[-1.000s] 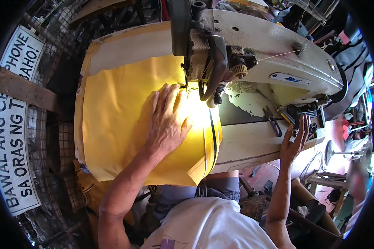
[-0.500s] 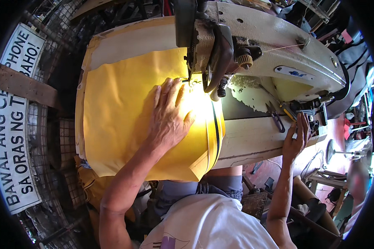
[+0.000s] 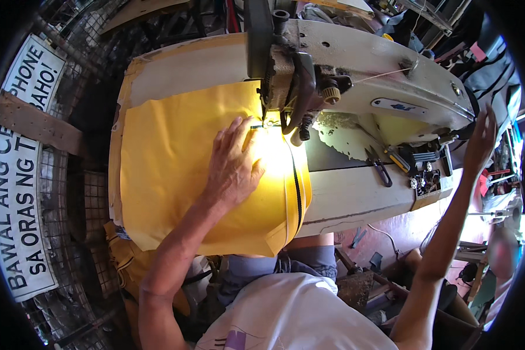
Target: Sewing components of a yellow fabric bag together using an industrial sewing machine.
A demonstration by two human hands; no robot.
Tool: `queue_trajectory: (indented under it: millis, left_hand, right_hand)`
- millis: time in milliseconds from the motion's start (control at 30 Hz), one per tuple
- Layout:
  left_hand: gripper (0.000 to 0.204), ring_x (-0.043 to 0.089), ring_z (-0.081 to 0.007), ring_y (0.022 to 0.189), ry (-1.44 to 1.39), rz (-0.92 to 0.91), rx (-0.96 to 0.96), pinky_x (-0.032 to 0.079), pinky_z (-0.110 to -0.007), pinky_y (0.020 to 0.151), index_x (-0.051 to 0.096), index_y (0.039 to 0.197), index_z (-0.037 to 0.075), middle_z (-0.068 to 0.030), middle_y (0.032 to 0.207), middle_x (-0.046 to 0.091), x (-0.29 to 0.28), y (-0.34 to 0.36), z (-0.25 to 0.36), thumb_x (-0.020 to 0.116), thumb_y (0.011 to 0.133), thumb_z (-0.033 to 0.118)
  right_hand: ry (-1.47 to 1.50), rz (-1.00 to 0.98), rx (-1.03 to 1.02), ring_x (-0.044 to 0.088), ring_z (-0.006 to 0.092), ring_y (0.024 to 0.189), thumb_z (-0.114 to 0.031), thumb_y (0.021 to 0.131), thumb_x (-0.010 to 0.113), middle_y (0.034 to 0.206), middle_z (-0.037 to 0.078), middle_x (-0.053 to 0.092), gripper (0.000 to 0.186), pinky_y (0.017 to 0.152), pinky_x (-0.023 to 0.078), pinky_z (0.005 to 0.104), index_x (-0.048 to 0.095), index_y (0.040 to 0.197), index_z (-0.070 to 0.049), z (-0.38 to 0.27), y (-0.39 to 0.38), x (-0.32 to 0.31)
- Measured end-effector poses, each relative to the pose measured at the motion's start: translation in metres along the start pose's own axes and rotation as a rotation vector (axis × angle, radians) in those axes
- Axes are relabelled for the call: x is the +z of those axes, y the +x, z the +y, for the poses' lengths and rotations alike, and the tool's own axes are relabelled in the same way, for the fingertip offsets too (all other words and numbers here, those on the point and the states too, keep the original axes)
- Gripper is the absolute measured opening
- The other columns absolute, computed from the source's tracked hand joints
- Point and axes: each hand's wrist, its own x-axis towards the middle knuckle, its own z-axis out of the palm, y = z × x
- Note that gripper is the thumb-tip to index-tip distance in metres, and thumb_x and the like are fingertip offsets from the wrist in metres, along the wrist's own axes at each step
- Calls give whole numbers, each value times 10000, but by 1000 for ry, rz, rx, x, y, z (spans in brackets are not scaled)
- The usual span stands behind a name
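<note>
A sheet of yellow fabric (image 3: pixel 175 157) lies on the bed of a worn sewing machine (image 3: pixel 385 64), its right part under the needle area (image 3: pixel 266 119). Down its right side runs a dark zipper-like strip (image 3: pixel 297 181). My left hand (image 3: pixel 233 166) rests flat on the fabric, fingers stretched toward the needle and slightly apart. Bright lamp light washes out the cloth beside it. At the machine's far right end, my right hand (image 3: pixel 482 137) is raised with fingers extended, by the dark wheel end; whether it touches the wheel I cannot tell. I see nothing held in it.
Thread snips (image 3: pixel 379 168) and a yellow-handled tool (image 3: pixel 398 160) lie on the machine bed. Beyond them sits a small open box (image 3: pixel 429 186) of metal parts. A wire-mesh wall with a white sign (image 3: pixel 17 204) stands at the left. More yellow fabric (image 3: pixel 128 262) hangs below the table.
My right hand has risen from beside the small parts box to the machine's right end. My left hand stays on the fabric. The view has shifted slightly.
</note>
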Motion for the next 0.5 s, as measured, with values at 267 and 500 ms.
queue_trajectory:
  millis: [267,500]
  left_hand:
    - [490,361,-352,1369,38,2,70,244,-530,1151,489,1311,-25,-165,1391,447,8,2,-6,555,859,154]
    - [489,362,-357,1368,35,-8,67,248,-532,1150,488,1311,-25,-163,1389,453,6,3,-5,554,858,148]
  right_hand:
    - [340,-49,381,600,207,1131,-377,1009,481,1262,99,638,428,964,443,320,574,1339,-121,69,-7,39]
    - [163,-134,419,626,276,1088,-374,995,481,1189,148,660,416,957,444,337,638,1241,-78,100,45,30]
